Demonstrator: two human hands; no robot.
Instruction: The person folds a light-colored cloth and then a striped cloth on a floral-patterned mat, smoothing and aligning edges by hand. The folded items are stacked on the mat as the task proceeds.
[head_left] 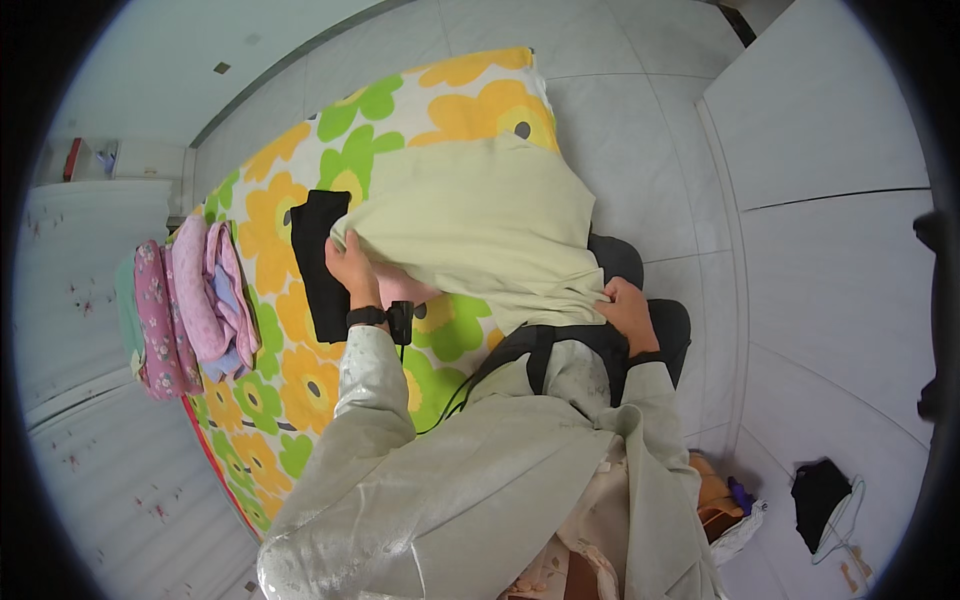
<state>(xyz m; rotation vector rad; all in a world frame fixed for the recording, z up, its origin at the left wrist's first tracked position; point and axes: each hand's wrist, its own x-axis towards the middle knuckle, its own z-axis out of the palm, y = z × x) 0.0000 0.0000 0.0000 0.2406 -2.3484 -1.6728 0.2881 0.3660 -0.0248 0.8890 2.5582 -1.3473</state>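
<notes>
A pale yellow-green garment (480,200) lies spread across the near right part of the bed and over my lap; I cannot tell its exact kind. My left hand (352,270) pinches its left edge, lifted slightly. At its near right corner, my right hand (628,310) is closed on the bunched fabric. A folded black garment (321,270) lies just left of the pale cloth, partly behind my left hand. Something pink (405,287) shows from under the cloth, mostly hidden.
The bed has a flowered cover (268,215) in orange, green and white. Folded pink bedding (200,290) is stacked along its left side. White cabinet doors (830,270) stand at the right. A black garment on a hanger (820,503) and a bag (725,505) are at the lower right.
</notes>
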